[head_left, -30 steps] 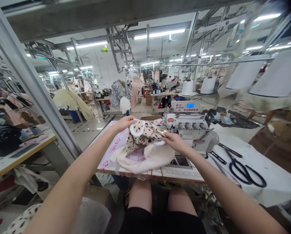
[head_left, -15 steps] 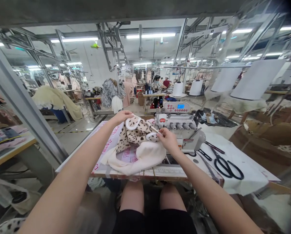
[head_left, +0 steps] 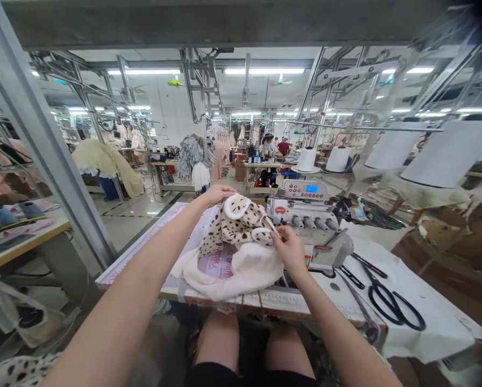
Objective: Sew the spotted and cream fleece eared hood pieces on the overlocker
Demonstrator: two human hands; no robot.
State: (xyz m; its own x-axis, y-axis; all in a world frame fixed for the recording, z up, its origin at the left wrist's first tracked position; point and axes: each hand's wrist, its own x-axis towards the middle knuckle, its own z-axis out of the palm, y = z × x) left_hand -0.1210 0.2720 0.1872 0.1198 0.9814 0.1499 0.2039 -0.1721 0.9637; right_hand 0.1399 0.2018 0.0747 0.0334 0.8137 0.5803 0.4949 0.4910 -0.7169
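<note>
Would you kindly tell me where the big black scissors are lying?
In the head view, the black scissors lie on the white cloth at the table's right, just right of the sewing machine.

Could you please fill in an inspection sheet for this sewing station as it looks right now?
Surface: table, printed sheet under the fabric, white cloth at right.
Job's things: spotted garment with cream lining, beside the sewing machine.
Clutter: black scissors on the white cloth.
Hands: left hand grips the garment's far edge; right hand pinches its near edge.
Cables: nothing seen.
Surroundings: thread cones, hanging garments, other workers far back.
</note>
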